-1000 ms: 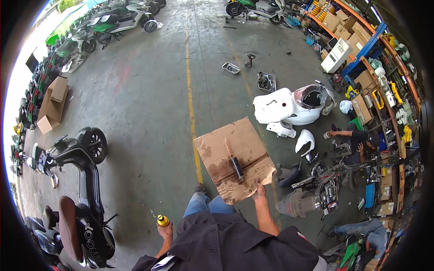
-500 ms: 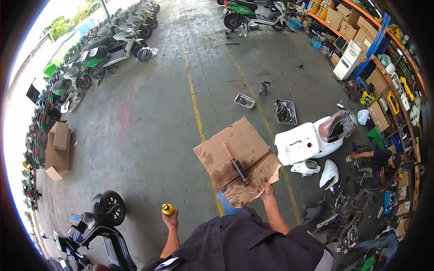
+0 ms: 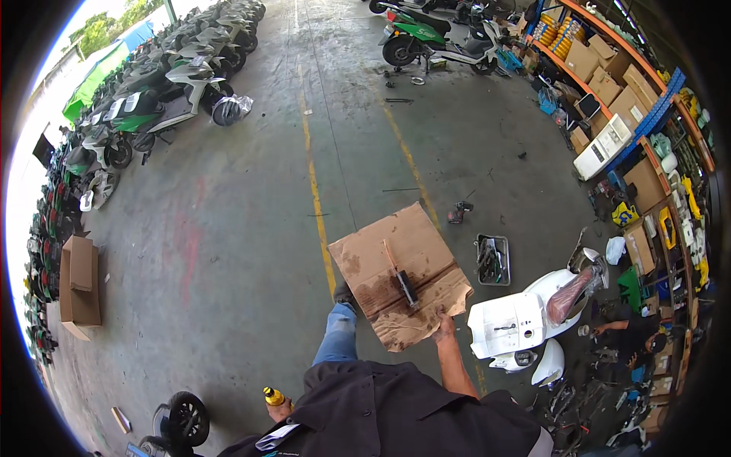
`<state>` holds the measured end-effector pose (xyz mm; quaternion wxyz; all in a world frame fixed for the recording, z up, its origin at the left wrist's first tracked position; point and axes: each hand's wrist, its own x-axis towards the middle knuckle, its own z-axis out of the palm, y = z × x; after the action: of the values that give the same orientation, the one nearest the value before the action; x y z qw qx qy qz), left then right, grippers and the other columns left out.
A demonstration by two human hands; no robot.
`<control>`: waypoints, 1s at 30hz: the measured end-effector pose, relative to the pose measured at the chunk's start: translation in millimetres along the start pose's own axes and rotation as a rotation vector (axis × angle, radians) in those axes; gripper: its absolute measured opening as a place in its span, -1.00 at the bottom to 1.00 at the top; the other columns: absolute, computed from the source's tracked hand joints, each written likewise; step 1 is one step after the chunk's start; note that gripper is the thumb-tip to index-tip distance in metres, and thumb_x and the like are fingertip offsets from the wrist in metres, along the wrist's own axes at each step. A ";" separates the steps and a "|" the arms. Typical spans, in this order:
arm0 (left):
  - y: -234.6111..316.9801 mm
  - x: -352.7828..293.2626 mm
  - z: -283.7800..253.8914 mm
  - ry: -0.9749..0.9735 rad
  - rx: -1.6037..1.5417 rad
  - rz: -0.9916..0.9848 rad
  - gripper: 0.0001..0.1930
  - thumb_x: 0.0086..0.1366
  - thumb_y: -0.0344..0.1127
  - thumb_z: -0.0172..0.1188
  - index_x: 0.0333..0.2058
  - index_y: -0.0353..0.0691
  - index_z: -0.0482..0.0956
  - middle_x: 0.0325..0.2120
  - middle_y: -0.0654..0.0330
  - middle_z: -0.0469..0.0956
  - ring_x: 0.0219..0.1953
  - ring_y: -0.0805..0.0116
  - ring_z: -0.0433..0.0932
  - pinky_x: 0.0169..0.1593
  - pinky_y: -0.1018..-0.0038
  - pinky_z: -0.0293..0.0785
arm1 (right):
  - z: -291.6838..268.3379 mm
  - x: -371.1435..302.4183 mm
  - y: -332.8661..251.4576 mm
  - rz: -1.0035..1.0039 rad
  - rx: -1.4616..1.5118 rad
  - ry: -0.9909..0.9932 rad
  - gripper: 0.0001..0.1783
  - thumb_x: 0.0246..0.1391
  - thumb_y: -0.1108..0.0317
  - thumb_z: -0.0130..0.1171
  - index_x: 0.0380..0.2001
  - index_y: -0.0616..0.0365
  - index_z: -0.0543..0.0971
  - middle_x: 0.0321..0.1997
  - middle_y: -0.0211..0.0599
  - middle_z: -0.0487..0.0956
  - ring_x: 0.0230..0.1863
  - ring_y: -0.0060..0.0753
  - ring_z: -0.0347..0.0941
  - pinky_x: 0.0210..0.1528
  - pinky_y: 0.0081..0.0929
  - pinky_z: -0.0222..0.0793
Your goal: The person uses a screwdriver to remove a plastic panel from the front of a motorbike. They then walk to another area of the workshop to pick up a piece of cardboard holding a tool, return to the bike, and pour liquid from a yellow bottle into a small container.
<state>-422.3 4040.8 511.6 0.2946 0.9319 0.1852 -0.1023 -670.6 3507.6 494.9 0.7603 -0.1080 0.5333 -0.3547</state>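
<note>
My right hand [image 3: 443,326] grips the near edge of a flat sheet of brown cardboard [image 3: 381,240], stained dark and creased near that edge. On the sheet lies a tool with a slim light-brown handle and a black cylindrical head [image 3: 406,288]; its exact kind is unclear. Low on the left, my left hand [image 3: 280,410] is closed around a yellow bottle [image 3: 272,395] with a dark top. My sleeve and shirt partly cover that forearm.
A metal tray of tools [image 3: 493,259] and a cordless drill [image 3: 460,212] lie beyond the cardboard. White scooter bodywork [image 3: 506,324] stands to the right, near a crouching person [image 3: 636,335]. Parked scooters [image 3: 167,99] line the left. An open box [image 3: 80,286] sits at far left.
I have stepped forward: the floor and scooters shift in view, and one leg now shows. The bottle hand is lower. The cardboard now covers the spot of a small tray seen earlier.
</note>
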 end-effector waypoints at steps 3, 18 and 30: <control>128.8 60.2 45.1 0.004 0.002 0.043 -0.27 -0.18 -0.29 0.57 0.00 -0.33 0.44 -0.16 0.01 0.60 -0.11 0.11 0.60 0.07 0.25 0.50 | 66.8 51.8 -20.5 0.039 0.089 0.019 -0.65 0.17 0.35 0.06 0.03 0.10 0.54 0.06 -0.35 0.53 0.05 -0.20 0.49 0.09 -0.06 0.45; 862.7 272.8 387.8 -0.488 -0.545 0.672 -0.60 0.09 -0.48 0.45 -0.15 -0.25 0.42 -0.31 0.25 0.56 -0.27 0.42 0.57 -0.14 0.46 0.56 | 404.3 434.3 -212.9 -0.037 0.220 0.034 -0.64 0.13 0.37 0.00 -0.01 -0.08 0.58 0.08 -0.39 0.54 0.13 -0.17 0.45 0.24 0.07 0.33; 999.5 304.0 535.1 -0.241 -0.023 0.175 -0.33 -0.13 -0.24 0.57 -0.05 -0.32 0.44 -0.20 0.06 0.60 -0.14 0.16 0.59 0.00 0.25 0.51 | 688.6 767.0 -407.1 -0.052 0.154 0.083 -0.52 0.23 0.26 0.14 0.19 0.13 0.44 0.13 -0.26 0.52 0.10 -0.14 0.49 0.11 -0.02 0.45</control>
<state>215.9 3055.8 500.3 0.3330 0.9221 0.0675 -0.1850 -94.5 2562.9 433.5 0.7340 -0.0484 0.5326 -0.4186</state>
